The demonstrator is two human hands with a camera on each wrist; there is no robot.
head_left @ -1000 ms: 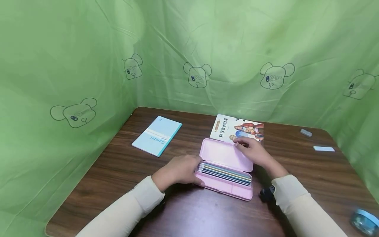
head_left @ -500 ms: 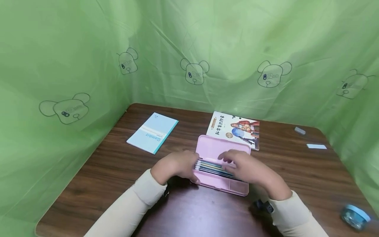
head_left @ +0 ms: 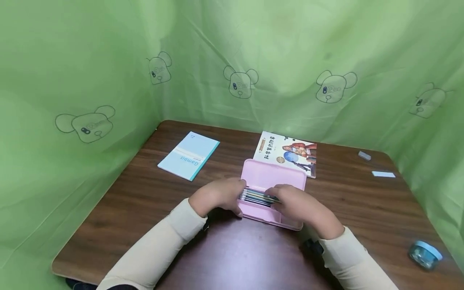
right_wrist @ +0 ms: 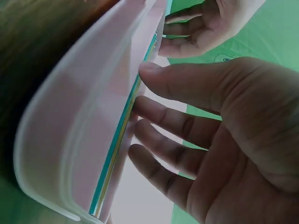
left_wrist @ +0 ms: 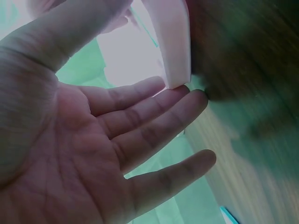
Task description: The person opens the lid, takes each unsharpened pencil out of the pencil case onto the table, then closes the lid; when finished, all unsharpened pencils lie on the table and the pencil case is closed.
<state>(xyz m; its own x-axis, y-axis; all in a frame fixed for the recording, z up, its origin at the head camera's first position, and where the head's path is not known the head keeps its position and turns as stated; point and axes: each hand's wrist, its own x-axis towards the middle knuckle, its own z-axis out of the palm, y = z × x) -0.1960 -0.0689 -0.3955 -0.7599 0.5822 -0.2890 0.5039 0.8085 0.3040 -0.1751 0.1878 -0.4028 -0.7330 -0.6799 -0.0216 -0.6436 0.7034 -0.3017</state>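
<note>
A pink pencil case [head_left: 273,174] lies with its lid folded back, and several pencils [head_left: 255,197] rest side by side in its rear compartment. My left hand [head_left: 222,195] holds the case's left end, thumb at the front and fingers at the back. In the left wrist view its fingertips [left_wrist: 180,93] touch the case's end. Over the right part of the pencils, my right hand [head_left: 300,204] pinches some of them between thumb and fingers. The right wrist view has a teal and a yellowish pencil [right_wrist: 112,161] along those fingertips; how many are held is unclear.
A picture book [head_left: 286,151] lies behind the case, partly under its lid. A light blue notebook [head_left: 188,155] is at the left. At the right are an eraser-like block [head_left: 364,155], a white strip [head_left: 383,174] and a blue-lidded jar [head_left: 425,255]. Green cloth [head_left: 282,48] surrounds the table.
My right hand has left the lid's right side, come down to the pencils and pinched some. My left hand stays at the case's left end. The head view has shifted slightly.
</note>
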